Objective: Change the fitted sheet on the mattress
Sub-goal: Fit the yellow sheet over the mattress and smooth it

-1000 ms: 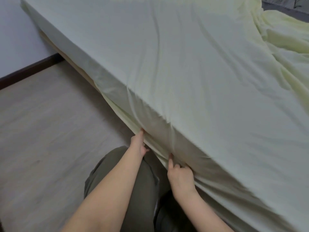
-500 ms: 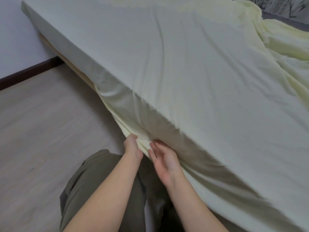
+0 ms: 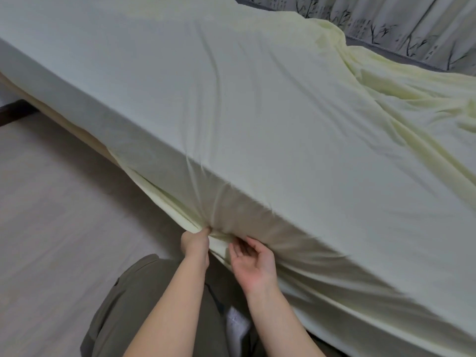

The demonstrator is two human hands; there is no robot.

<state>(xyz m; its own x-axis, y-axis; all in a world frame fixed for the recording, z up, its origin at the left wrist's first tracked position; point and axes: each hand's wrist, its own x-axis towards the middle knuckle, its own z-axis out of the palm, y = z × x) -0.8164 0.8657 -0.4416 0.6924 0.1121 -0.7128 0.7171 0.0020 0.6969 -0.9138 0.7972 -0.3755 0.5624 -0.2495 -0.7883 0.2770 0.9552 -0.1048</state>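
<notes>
Sheet (image 3: pixel 257 124) lies over the mattress (image 3: pixel 85 135), hem loose at its near side. Left hand (image 3: pixel 195 243) pinches that hem, likely to tuck it under; right hand (image 3: pixel 253 264) is released, palm up, alongside.

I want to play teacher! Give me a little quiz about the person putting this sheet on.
1. True or false: the left hand grips the pale yellow sheet at its lower edge.
2. The right hand shows the camera: A its palm, B its back, C a glove?
3. Fill in: beyond the sheet's far side hangs a patterned ___.
Key: 1 true; 2 A; 3 curtain.
</notes>
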